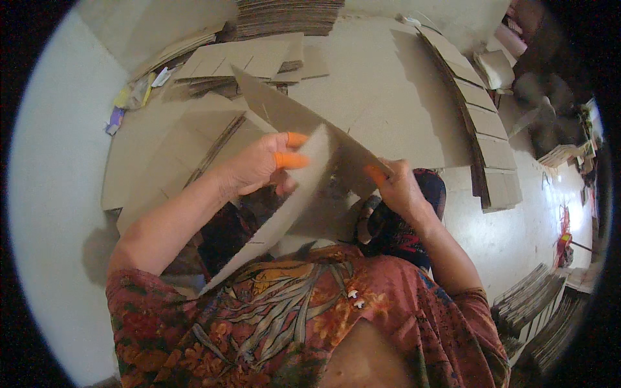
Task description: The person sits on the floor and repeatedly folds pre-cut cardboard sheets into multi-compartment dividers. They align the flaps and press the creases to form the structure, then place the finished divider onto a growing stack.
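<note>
My right hand (401, 186) grips the corner of a brown cardboard sheet (291, 106), which slants up and away to the left. An orange finger cot covers one of its fingertips. My left hand (264, 162) has orange cots on two spread fingers, their tips against a paler cardboard panel (286, 208) seen nearly edge-on. This panel curves down towards my shirt. Motion blurs the left fingertips, so I cannot tell whether they pinch it. Whether panel and sheet are one folded piece is unclear.
Flat cardboard (213, 60) with slits lies ahead, before a tall cardboard stack (291, 17). A row of overlapping cardboard pieces (490, 121) runs along the right. Beyond it stands a fan (546, 106). More stacked cardboard (529, 296) lies lower right; a white wall (53, 194) bounds the left.
</note>
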Available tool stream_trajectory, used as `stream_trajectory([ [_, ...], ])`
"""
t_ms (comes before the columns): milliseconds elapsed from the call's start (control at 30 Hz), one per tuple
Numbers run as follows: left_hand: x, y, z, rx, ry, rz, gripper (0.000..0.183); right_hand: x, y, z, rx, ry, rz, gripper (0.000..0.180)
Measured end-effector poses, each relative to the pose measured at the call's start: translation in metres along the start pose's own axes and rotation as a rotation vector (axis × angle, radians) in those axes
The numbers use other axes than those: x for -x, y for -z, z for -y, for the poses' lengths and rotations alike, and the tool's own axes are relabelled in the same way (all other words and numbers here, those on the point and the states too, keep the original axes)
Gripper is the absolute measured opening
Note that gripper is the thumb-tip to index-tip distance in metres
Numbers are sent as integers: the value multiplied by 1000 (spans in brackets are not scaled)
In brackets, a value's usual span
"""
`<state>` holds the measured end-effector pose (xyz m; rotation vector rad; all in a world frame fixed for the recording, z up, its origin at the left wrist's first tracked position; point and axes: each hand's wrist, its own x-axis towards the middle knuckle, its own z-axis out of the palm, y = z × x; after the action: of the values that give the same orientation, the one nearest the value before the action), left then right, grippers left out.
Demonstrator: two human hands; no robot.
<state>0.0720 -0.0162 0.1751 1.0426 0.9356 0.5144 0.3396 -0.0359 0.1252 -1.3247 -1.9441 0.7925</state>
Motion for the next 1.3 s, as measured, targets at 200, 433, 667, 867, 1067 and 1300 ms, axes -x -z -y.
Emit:
stream_trajectory([
  [200,-19,76,40,-615,-125,-290,53,3,5,18,5,132,-116,36],
  [433,10,189,102,-1576,159,-1086,68,-33,8,63,434,491,-98,54],
  [667,54,253,139,-1641,5,-979,59,-43,2,70,518,357,120,57],
  [867,65,217,103,-1607,284,-869,33,-35,0,47,382,329,99,61],
  [1067,74,210,77,-1318,23,-1024,24,-26,4,37,402,304,129,62],
  [1300,36,176,-21,-1073,18,-785,24,-20,11,49,267,594,-73,62],
])
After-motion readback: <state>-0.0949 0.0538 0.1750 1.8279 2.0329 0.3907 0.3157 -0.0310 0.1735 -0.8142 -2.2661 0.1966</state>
